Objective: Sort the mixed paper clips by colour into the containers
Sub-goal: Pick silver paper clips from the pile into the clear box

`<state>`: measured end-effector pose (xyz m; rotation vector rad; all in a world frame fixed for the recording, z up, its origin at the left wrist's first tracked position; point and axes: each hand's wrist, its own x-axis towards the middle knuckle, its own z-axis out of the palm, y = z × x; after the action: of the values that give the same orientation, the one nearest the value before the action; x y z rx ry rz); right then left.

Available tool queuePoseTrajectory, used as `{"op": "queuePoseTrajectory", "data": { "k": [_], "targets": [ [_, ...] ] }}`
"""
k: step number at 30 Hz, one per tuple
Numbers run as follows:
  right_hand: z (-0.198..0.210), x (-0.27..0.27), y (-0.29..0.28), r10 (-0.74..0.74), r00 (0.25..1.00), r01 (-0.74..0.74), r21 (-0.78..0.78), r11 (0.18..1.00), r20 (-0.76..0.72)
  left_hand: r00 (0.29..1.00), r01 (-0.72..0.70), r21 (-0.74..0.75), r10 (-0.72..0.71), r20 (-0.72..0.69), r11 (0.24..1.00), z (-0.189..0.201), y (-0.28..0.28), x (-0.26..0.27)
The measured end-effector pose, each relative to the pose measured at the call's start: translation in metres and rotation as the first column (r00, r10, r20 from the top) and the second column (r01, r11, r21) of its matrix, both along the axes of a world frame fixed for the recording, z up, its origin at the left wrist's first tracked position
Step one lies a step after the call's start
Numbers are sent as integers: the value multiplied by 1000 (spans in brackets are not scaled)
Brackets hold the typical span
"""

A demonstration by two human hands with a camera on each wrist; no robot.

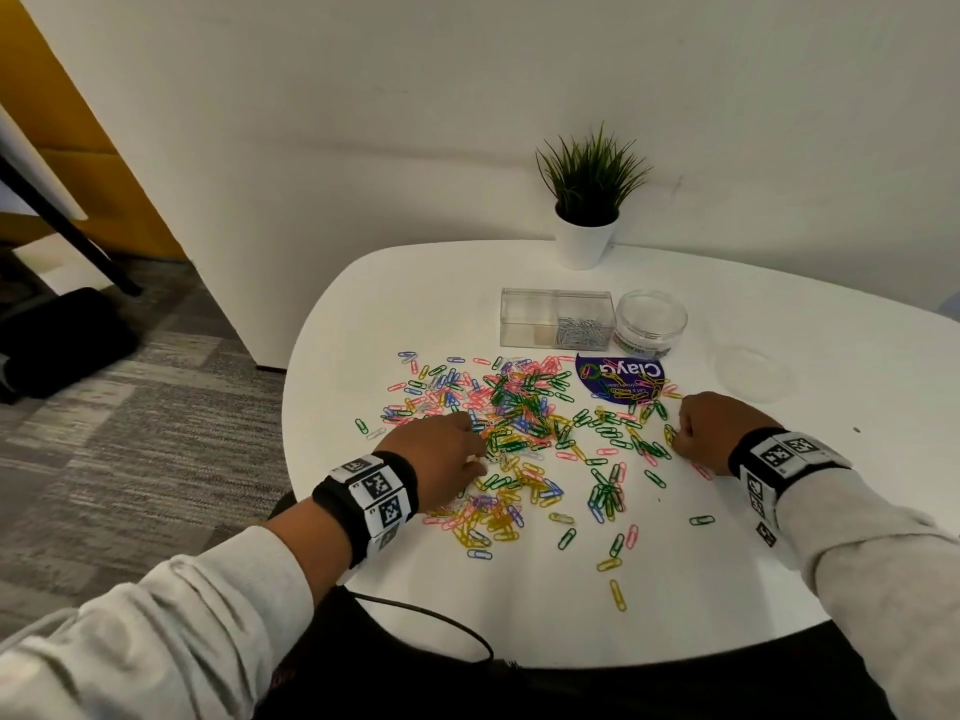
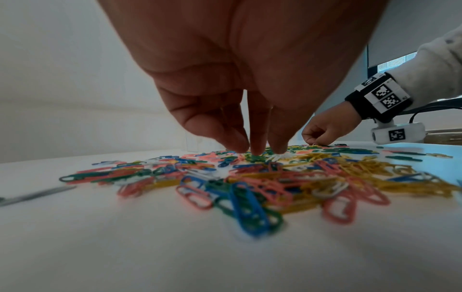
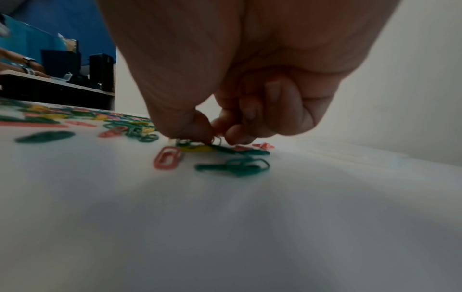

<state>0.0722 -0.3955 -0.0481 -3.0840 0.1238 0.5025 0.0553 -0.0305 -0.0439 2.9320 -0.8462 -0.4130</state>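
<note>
The mixed paper clips (image 1: 511, 423) lie in a wide loose scatter across the middle of the white table (image 1: 831, 511), thickest just near of the containers and thinning toward the near edge. The left hand (image 1: 441, 459) reaches into the left part of the heap, its fingertips (image 2: 255, 147) straight and pressed down onto the clips, nothing yet lifted. The right hand (image 1: 714, 431) is at the right fringe, with thumb and forefinger closed on a thin clip (image 3: 217, 139) whose colour is hard to read, the other fingers curled in. To do this step well, I judge it best to draw one clip clear of its neighbours before lifting, since many lie crossed and would likely drag others along; working the sparse edge first and taking one colour at a time should keep mistakes down. Counted: the clips are far too many and too overlapped to number, in green, yellow, pink, blue and white or clear. There is one rectangular clear box (image 1: 556, 317) holding silver clips at its right end, one round clear jar (image 1: 650, 324) just right of it, one clear lid (image 1: 753, 374) farther right, and one purple lid (image 1: 621, 379) bearing several yellow clips. Beyond stands one potted plant (image 1: 587, 220).
</note>
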Motion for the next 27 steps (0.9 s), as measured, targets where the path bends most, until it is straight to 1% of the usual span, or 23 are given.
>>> {"op": "queuePoseTrajectory", "data": {
  "k": [2,3,4,5,6,7,8,9,10,11,12,13,14,15,16,17,18,19,20,22,24,25,27],
  "targets": [
    [4,-3,3,9,1000,-8,-19,1000,13,1000,14,7,-14,10,1000,-3,-4,3],
    [7,-5,7,0,999,0,-1,1000,44,1000,21,11,-21,21,1000,-4,-7,3],
    [9,-6,11,-23,995,18,60,998,92,999,27,13,-27,34,1000,-5,-9,4],
    [11,-8,16,-66,987,41,168,985,145,998,35,7,-35,49,999,-6,-12,5],
    [12,-9,23,-124,976,62,316,947,180,997,43,-2,-42,60,999,-7,-14,5],
    [14,-10,31,-184,965,73,479,875,189,996,50,-10,-49,69,999,-7,-16,5],
    [15,-11,41,-237,957,81,634,769,165,996,53,-18,-51,75,998,-7,-17,5],
    [17,-11,51,-281,953,102,759,644,110,995,56,-38,-52,86,998,-7,-18,5],
    [18,-10,62,-316,948,144,848,510,28,994,55,-72,-48,100,996,-6,-17,5],
    [19,-11,74,-326,943,199,903,381,-70,994,42,-114,-30,105,993,-3,-17,5],
    [19,-11,84,-312,935,258,927,273,-168,996,11,-164,4,89,986,2,-17,6],
    [19,-11,94,-275,933,297,928,223,-233,997,-40,-216,53,56,976,6,-16,7],
    [18,-12,103,-224,941,305,920,245,-252,994,-104,-264,109,7,959,9,-15,9],
    [18,-12,112,-158,961,267,902,338,-225,986,-164,-310,159,-42,936,12,-14,10],
    [17,-11,119,-67,986,167,851,498,-154,978,-209,-357,194,-78,910,14,-13,12],
    [16,-10,127,54,996,18,748,663,-72,973,-230,-393,205,-106,890,14,-12,13],
    [13,-9,132,181,983,-135,607,783,-15,974,-222,-408,185,-129,885,14,-11,14],
    [12,-9,137,271,962,-244,476,845,12,980,-185,-390,142,-136,902,14,-11,14],
    [10,-10,138,311,950,-295,389,873,22,988,-120,-335,82,-127,934,13,-11,14],
    [7,-13,136,338,941,-332,289,898,31,997,30,-164,-42,-67,986,10,-13,11],
    [5,-18,130,372,927,-369,244,897,33,990,138,-58,-138,3,989,7,-17,9],
    [4,-21,126,385,922,-384,233,894,40,987,160,-31,-159,25,987,4,-18,8],
    [3,-25,121,380,924,-381,236,894,49,986,159,-9,-158,50,987,0,-20,7]
  ]
}}
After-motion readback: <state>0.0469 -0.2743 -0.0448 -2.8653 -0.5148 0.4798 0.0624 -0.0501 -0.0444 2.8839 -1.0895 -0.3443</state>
